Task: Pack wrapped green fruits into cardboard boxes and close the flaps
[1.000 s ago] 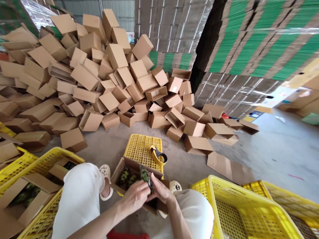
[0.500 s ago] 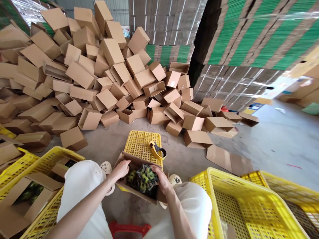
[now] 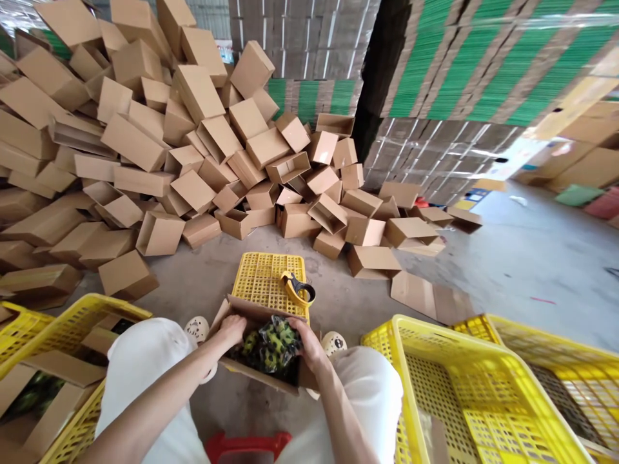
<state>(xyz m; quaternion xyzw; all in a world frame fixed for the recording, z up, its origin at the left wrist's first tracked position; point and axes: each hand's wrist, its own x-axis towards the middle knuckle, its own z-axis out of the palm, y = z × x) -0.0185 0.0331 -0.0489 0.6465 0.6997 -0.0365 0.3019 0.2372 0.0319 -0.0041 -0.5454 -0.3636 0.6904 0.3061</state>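
The person's left hand [image 3: 233, 330] is down in the left end of the cardboard box [image 3: 258, 377], and its fingertips are hidden, so nobody can tell if they hold anything. The right hand [image 3: 309, 345] is curved by the right side of a shiny bag of green things [image 3: 278, 345], and it is hard to tell if it pinches the bag or just touches it. The bag sits inside the box, toward the right. Soft, flat fingers would be best here, so the thin bag does not rip. The box walls stand close around both hands, so knuckles could scrape the edges, but the top is open and straight up looks easiest. Past the far wall is a yellow crate [image 3: 265, 274], with a tape holder [image 3: 291, 288] on top
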